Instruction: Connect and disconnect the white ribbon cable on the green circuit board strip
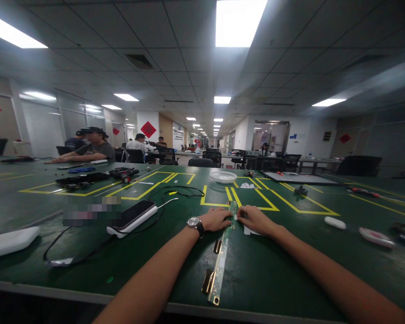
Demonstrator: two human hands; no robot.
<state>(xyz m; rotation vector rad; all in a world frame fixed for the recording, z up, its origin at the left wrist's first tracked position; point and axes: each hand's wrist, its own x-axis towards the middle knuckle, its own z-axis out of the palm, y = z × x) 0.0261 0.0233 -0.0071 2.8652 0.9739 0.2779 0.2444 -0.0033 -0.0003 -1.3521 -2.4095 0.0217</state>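
Head view.

Board (226, 240): one, long and narrow, green, lying on the green table (273, 270) in front of the wearer, between the forearms; near end close to the table's edge, far end at the fingers. Two dark flaps (208, 281) along its left edge.

Left hand (218, 219): fingers bent and close together, tips on the far part of the board; whether they grip it or merely rest there cannot be told. Watch (193, 222) at the wrist, dark strap.

Right hand (256, 219): fingers drawn in to a narrow pinch at the board's right edge, opposite the left fingertips; whether anything is held between them cannot be told. White paper (249, 231) partly beneath the hand.

Left of the hands: phone (131, 213) on a white stand (130, 228); black cable (175, 188) with yellow tag (173, 193); white case (11, 242) at the picture's edge.

Beyond the hands: clear dish (223, 177); white scrap (248, 185); yellow tape (319, 212) in angular outlines.

Right: flat panel (299, 177); screwdriver (364, 192), red and black; white oval piece (335, 222); pink-and-white piece (377, 237).

Background: seated person (103, 152) at left, arms on the table; red diamond sign (148, 129) on a wall.
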